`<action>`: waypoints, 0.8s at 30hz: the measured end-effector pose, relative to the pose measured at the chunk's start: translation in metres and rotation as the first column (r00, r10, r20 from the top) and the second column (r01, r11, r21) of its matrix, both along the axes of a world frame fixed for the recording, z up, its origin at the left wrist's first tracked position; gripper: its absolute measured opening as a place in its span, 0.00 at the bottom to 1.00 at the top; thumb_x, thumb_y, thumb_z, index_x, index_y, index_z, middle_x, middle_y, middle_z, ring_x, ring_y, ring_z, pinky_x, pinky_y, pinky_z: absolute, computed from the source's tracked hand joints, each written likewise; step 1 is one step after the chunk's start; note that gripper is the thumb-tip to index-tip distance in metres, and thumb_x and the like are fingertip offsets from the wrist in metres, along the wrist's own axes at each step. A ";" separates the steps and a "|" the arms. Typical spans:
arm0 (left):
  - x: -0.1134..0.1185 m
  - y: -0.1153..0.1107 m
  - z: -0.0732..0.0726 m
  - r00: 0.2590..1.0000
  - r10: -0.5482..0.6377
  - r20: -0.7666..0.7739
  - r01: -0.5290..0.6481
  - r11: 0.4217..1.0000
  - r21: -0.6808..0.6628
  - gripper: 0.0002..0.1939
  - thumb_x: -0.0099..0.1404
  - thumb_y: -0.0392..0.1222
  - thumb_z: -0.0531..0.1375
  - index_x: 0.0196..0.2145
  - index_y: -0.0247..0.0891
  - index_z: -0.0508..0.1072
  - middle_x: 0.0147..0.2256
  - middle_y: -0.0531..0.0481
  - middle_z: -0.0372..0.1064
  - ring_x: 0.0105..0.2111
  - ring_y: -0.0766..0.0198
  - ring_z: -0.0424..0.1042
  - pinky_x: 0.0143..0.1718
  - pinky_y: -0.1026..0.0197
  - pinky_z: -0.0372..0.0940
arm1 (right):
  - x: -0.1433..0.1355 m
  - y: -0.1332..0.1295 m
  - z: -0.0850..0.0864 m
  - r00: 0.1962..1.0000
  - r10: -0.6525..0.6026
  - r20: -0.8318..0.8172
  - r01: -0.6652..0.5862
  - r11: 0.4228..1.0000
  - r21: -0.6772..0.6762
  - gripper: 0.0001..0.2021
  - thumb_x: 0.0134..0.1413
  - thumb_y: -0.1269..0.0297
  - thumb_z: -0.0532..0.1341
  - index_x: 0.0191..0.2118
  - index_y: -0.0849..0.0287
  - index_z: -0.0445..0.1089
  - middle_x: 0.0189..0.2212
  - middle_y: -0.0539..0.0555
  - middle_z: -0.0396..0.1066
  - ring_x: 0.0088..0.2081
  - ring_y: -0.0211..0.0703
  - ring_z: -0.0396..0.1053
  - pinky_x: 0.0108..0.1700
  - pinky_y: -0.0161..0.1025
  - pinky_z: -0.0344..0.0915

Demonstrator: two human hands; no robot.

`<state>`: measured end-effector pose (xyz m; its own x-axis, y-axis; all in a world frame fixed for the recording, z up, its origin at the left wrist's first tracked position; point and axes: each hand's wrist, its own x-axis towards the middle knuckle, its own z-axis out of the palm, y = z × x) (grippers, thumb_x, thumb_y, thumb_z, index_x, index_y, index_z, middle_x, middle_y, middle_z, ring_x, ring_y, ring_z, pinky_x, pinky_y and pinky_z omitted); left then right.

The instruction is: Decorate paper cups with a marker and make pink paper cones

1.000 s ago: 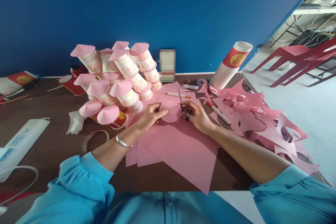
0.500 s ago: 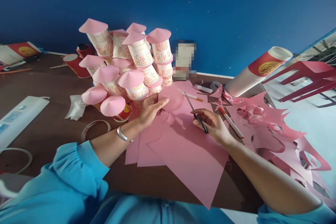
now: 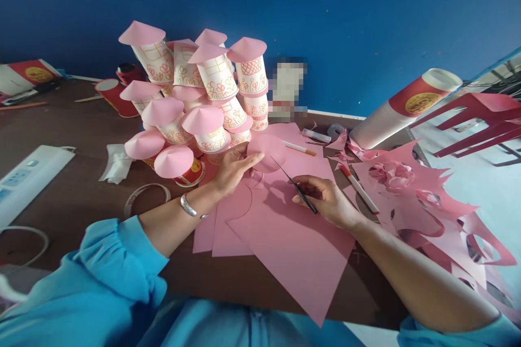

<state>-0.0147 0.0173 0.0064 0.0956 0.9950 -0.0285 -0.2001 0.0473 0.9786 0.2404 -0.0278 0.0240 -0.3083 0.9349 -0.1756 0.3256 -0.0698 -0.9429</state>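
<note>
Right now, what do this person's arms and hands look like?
Both the left hand and right hand are gloveless. The left sleeve is bright blue, gathered above a smooth cuff; the right sleeve, also blue, shows only partly. A silver open-ended bangle circles the left wrist; none shows on the right.

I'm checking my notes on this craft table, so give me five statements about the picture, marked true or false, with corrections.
1. The left hand holds a round pink paper piece. True.
2. The right hand holds a white-barrelled marker. False: it holds black-handled metal scissors.
3. The silver metal bracelet is on the right wrist. False: it is on the left wrist.
4. Pink paper cones top white paper cups with drawn flowers. True.
5. The tall red-and-white stack of paper cups is left of those cones. False: it is to their right.
</note>
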 end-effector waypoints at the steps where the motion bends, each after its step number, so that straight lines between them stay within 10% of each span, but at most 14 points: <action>1: 0.000 0.000 0.000 1.000 -0.012 -0.010 0.012 1.000 0.007 0.19 0.57 0.54 0.74 0.35 0.37 0.78 0.29 0.52 0.71 0.24 0.69 0.65 0.23 0.64 0.62 | 0.000 0.000 0.000 1.000 0.004 0.002 -0.004 1.000 0.001 0.25 0.45 0.47 0.77 0.45 0.57 0.82 0.31 0.52 0.77 0.33 0.45 0.73 0.38 0.42 0.73; 24: -0.003 0.002 -0.002 0.997 -0.076 -0.015 0.076 0.997 0.032 0.22 0.60 0.55 0.73 0.26 0.38 0.69 0.24 0.55 0.63 0.22 0.70 0.61 0.23 0.63 0.57 | -0.006 -0.003 0.004 0.986 -0.036 -0.163 0.007 0.985 -0.174 0.25 0.43 0.51 0.78 0.47 0.59 0.85 0.24 0.51 0.74 0.24 0.36 0.63 0.28 0.38 0.64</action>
